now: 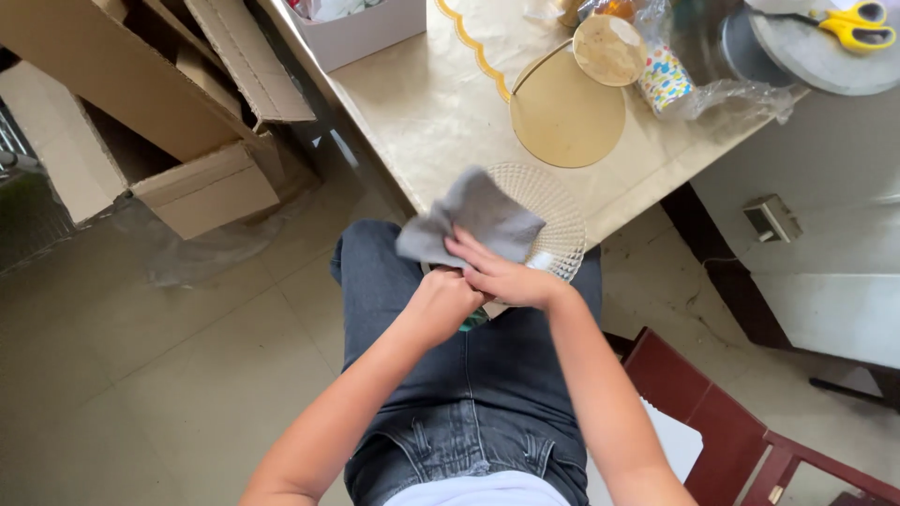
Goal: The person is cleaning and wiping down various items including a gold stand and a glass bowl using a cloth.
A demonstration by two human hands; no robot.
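Observation:
I sit with a round white woven fan [553, 220] held over my lap. My left hand [441, 305] is closed around its handle, low at the fan's base. My right hand [502, 272] presses a grey cloth [473, 220] flat against the fan's face, fingers spread over the cloth. The cloth covers the fan's left half, so only the right rim of the fan shows. A bit of green shows under my left fist.
A beige table [422, 112] stands ahead with a gold round disc [567, 117], a smaller disc [609, 49], a patterned cup [664, 80] in clear plastic and yellow scissors [858, 26]. Open cardboard boxes [141, 103] lie on the floor at left. A red chair [722, 431] sits at right.

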